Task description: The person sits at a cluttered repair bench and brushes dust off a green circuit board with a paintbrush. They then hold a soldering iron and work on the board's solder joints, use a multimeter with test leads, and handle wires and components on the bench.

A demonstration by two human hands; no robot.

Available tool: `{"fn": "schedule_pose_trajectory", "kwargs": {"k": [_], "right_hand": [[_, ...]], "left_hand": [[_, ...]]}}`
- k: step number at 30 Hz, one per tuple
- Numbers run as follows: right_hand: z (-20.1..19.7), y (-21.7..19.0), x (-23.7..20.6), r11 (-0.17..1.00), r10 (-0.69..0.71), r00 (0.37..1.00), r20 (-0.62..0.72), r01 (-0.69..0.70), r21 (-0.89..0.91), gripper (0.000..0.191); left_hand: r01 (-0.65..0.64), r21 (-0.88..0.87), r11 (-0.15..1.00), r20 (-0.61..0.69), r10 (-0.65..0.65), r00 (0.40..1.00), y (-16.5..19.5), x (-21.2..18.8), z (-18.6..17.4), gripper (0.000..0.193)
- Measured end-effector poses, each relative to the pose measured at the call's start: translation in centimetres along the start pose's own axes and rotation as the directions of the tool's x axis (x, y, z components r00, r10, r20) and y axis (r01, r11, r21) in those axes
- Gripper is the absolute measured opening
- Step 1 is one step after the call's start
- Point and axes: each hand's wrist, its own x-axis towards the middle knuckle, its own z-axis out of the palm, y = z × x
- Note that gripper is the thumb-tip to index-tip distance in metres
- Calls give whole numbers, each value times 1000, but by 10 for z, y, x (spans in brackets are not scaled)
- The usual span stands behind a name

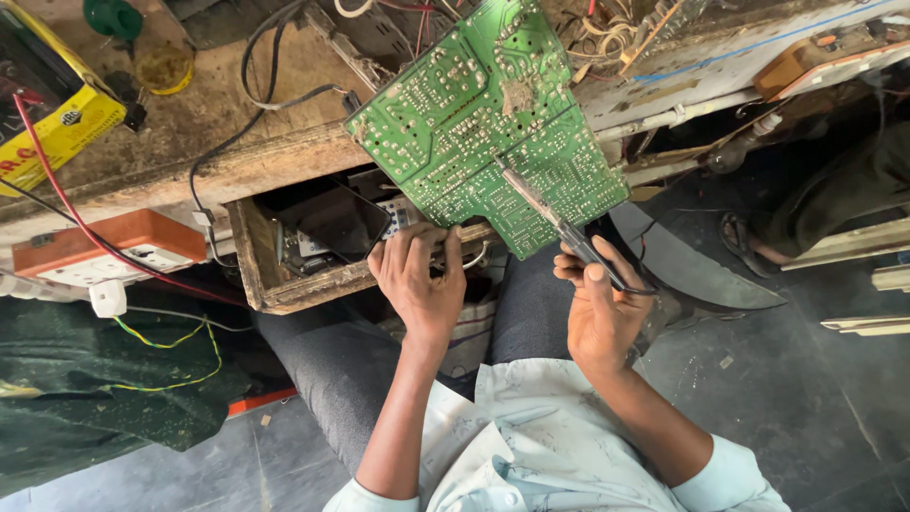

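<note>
A large green circuit board [474,114] is held tilted, solder side towards me, over my lap. My left hand [420,280] grips its lower edge from below. My right hand [599,308] holds a soldering iron [545,209] like a pen. The iron's metal tip rests on the board near its middle. Both hands are in front of the wooden workbench [237,161].
An open wooden drawer [284,275] with a dark phone and small parts sits under the bench. A yellow meter [52,114] with a red lead, an orange-and-white socket box [104,251], black cables and tangled wires lie around. Another person's sandalled foot [744,242] is at right.
</note>
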Motion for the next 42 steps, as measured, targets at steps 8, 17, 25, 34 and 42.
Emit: {"fn": "schedule_pose_trajectory", "kwargs": {"k": [8, 17, 25, 34, 42], "right_hand": [[1, 1, -1, 1000, 18, 999, -26, -17, 21, 33], [-6, -3, 0, 999, 1, 1000, -25, 1, 55, 33], [-47, -32, 42, 970, -243, 955, -172, 242, -26, 39], [-116, -59, 182, 899, -387, 906, -173, 329, -291, 31], [-121, -42, 221, 859, -353, 936, -7, 321, -399, 25]], "left_hand": [[-2, 2, 1000, -3, 2, 1000, 1, 1, 0, 21], [-1, 14, 1000, 1, 1, 1000, 1, 1, 0, 21], [-27, 25, 999, 30, 26, 999, -1, 0, -1, 20], [-23, 62, 998, 1, 23, 1000, 5, -1, 6, 22], [-25, 58, 998, 5, 25, 1000, 4, -1, 9, 22]]}}
